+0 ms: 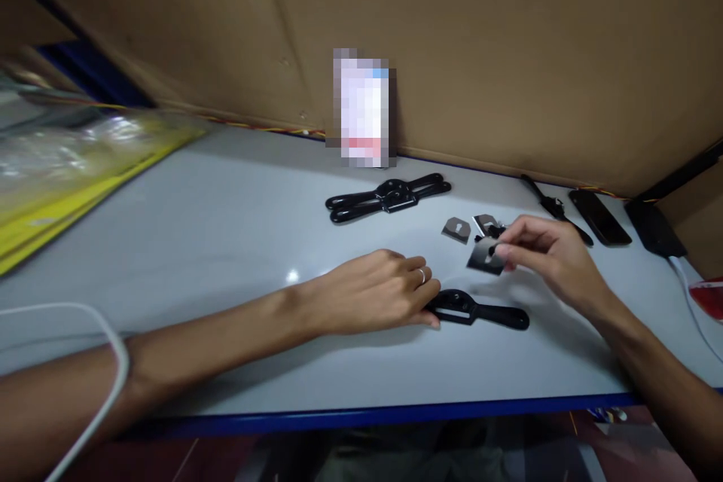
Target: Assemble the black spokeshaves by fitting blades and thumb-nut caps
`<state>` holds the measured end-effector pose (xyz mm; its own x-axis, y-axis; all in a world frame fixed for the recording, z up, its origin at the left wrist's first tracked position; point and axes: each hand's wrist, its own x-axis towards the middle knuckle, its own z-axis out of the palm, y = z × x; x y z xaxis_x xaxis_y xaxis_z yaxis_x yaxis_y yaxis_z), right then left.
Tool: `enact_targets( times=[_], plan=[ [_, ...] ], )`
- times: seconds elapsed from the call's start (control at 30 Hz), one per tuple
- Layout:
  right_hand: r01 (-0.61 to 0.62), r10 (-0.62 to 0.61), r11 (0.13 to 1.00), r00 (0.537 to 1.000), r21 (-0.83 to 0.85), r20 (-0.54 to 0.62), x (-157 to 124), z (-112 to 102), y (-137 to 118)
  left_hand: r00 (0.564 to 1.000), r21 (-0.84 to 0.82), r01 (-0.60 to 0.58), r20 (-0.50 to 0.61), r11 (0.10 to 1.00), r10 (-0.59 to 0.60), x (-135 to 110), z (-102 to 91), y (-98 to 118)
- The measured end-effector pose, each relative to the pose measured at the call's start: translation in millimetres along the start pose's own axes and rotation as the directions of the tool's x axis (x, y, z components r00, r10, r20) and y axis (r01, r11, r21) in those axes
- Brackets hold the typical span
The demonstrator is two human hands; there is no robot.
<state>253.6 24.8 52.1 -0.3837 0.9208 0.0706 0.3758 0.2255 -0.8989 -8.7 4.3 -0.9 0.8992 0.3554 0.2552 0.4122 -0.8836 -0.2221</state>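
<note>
1. Pinching a slotted metal blade [479, 259] by its right edge in right hand [552, 256], clamped between thumb and fingers.
2. Slanting up and left from lower right with right forearm, bent at wrist.
3. Gripping left end of a black tool [491, 314] in left hand [395, 290], back of hand up, closed around it; wearing a ring [422, 276].
4. Lying low over bench [226, 226] with left forearm, from lower left; crossed by white cable [121, 361].
5. Holding blade just behind tool's slotted frame, apart from it; can't tell if touching bench.
6. Just past blade, see a loose blade [451, 233] on bench, plus another blade [482, 220] by small dark parts, too blurred to name.
7. Farther back, see paired black tools [389, 197] close together, then pixelated panel [364, 109] upright near brown wall [508, 53].
8. Off right, see another black tool [550, 203], dark phone-like slab [599, 218], black case [655, 230].
9. Far left, see clear plastic [68, 154] over yellow sheet [34, 222].
</note>
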Motion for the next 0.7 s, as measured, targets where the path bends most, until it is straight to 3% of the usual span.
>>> enact_targets(
  times=[0.17,0.47,0.7],
  plan=[
    [0.001,0.006,0.998,0.992,-0.057,0.124,-12.1,31.9,-4.0,0.998,0.058,-0.018,-0.052,0.998,0.021,-0.8,-0.6,3.1],
    [-0.085,0.089,0.996,0.981,-0.028,0.175,-8.4,37.4,12.0,1.000,0.061,0.012,-0.026,0.998,-0.010,-1.2,0.3,4.8],
    [-0.079,0.076,0.997,0.985,0.016,0.152,-7.5,41.6,16.9,0.996,0.046,0.029,-0.086,0.999,-0.025,-0.7,2.5,4.5]
  ],
)
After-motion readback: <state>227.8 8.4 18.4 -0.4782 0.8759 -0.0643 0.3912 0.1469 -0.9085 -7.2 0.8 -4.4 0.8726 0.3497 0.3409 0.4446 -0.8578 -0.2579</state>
